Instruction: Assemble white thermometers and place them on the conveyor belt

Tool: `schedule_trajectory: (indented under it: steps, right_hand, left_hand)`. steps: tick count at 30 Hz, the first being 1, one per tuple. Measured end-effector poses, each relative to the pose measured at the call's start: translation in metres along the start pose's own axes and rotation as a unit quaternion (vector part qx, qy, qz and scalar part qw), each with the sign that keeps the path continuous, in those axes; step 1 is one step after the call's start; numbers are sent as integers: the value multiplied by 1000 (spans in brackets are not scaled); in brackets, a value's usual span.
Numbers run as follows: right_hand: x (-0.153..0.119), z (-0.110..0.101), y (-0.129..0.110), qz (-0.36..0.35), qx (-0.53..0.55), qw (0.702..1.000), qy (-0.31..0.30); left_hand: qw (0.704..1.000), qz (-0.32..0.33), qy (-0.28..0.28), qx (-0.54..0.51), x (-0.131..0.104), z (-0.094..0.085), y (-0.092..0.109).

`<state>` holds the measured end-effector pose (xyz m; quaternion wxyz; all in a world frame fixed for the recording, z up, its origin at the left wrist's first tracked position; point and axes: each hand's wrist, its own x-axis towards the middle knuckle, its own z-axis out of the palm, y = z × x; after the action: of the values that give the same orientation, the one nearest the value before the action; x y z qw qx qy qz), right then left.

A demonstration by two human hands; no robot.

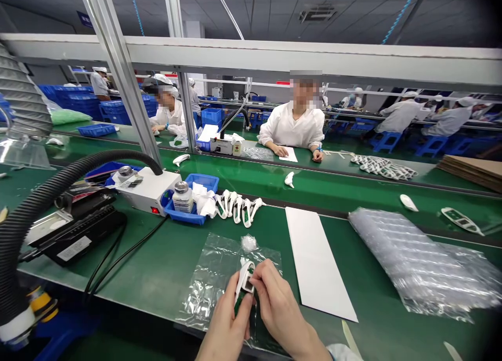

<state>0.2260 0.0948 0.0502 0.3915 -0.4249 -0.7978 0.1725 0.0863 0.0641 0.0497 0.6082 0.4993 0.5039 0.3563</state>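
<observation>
My left hand grips a white plastic housing with a green circuit board inside, its thumb along the near side. At the housing's upper right, beside a small rectangular opening, the thumb and fingers of my right hand are pinched together. Whatever they pinch is hidden. Beneath both hands lies a clear plastic sheet, and a crumpled white wad rests at its far edge. Farther back, several similar white housings stand in a row, some showing green boards.
Left are a blue tray with a metal-topped bottle, a white box and a black hose. Right lie a white board and bubble wrap. A belt carrying loose white parts separates me from a co-worker.
</observation>
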Motion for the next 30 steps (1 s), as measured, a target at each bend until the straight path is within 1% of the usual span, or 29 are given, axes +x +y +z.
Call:
schedule_trajectory:
  steps: [2,4,6,7,9,11,12,14,16,18,21,24,26,28,30]
  right_hand:
    - [-2,4,-2,-30,-26,999,-6]
    - [-3,5,-10,-78,-47,996,-18]
    - [1,1,-19,-109,-29,993,-23]
    - [6,-3,-21,-99,-7,995,-21]
    - [23,-11,-16,-23,27,999,-19]
    - [44,-15,3,68,23,997,-29]
    - [54,-14,16,94,12,995,-35]
    - [70,-8,43,114,-11,992,-47]
    - [76,2,62,117,-36,991,-48]
    - [76,10,70,115,-62,990,-44]
    - [69,13,66,96,-77,992,-42]
    - [64,14,61,59,-62,994,-62]
    - [62,17,61,41,-45,995,-74]
    - [61,19,65,36,-26,996,-72]
    - [59,20,68,43,-9,997,-57]
  left_hand:
    - [1000,-2,0,-2,0,-1,1]
    - [1000,3,20,-6,2,-4,0]
    - [999,5,47,-15,7,-11,0]
    - [998,8,63,-23,10,-16,0]
    - [995,15,90,-37,18,-29,0]
    - [992,31,112,-45,26,-45,1]
    - [991,41,120,-46,31,-54,2]
    - [989,58,131,-46,39,-68,2]
    - [986,77,143,-47,46,-80,0]
    - [983,91,150,-50,50,-89,-2]
    - [983,100,141,-69,51,-95,-5]
    - [984,95,122,-90,49,-98,-5]
    - [984,88,114,-104,48,-99,-3]
    - [983,81,111,-119,47,-100,-1]
    - [982,77,110,-130,46,-100,1]
